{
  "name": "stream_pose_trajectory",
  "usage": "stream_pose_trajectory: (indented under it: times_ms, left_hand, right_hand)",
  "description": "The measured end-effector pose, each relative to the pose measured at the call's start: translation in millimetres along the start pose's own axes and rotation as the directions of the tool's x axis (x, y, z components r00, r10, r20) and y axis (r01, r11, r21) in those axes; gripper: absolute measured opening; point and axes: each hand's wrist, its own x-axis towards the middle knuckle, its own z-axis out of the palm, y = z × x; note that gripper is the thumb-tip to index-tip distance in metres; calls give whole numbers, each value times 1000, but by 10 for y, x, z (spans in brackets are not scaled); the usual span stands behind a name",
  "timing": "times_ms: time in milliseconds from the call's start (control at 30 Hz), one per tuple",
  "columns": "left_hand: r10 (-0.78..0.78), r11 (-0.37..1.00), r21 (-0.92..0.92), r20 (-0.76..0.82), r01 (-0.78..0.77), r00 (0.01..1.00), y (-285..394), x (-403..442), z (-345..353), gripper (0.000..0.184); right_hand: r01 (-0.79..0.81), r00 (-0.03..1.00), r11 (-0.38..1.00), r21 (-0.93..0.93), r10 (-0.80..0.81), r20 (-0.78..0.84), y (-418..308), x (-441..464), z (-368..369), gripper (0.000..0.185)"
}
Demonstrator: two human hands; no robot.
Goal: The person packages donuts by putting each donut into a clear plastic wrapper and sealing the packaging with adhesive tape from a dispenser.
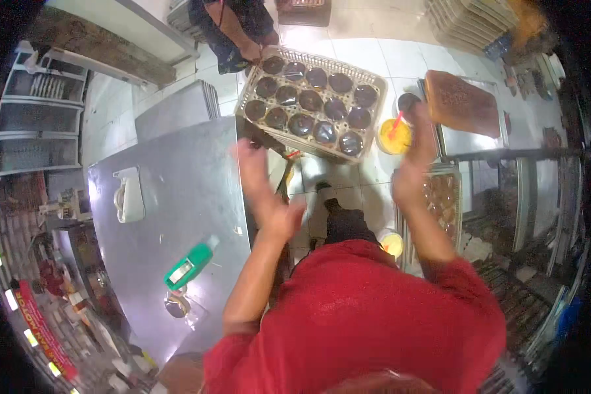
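Note:
My left hand point(264, 190) is raised over the right edge of the metal table point(131, 262), blurred, with its fingers apart and nothing in it. On the other side, my right hand point(415, 161) reaches forward, smeared by motion, near a yellow tub point(395, 136) with a red handle; its fingers are hard to make out. Between and beyond my hands is a plastic crate point(243, 98) with rows of round dark items point(309, 100) in clear wrapping. A co-worker's hand point(251, 51) touches the crate's far left corner.
A green tape dispenser point(189, 266) and a white plastic holder point(130, 195) lie on the table. To the right, a large brown slab point(461, 105) rests on a tray. Stacked trays point(469, 25) stand at the back right, and a metal rack point(39, 118) at the left.

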Motion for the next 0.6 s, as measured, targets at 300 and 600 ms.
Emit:
stream_pose_trajectory:
  times_ms: [300, 600]
  left_hand:
    - [-155, 980, 71, -301, 184, 941, 1233, -964, -1444, 50]
    - [-42, 887, 370, -533, 277, 845, 2211, -1721, -1825, 32]
  right_hand:
    - [311, 913, 512, 800, -395, -102, -1797, 138, 14, 26]
    - [-115, 659, -16, 993, -749, 65, -2831, -43, 1121, 16]
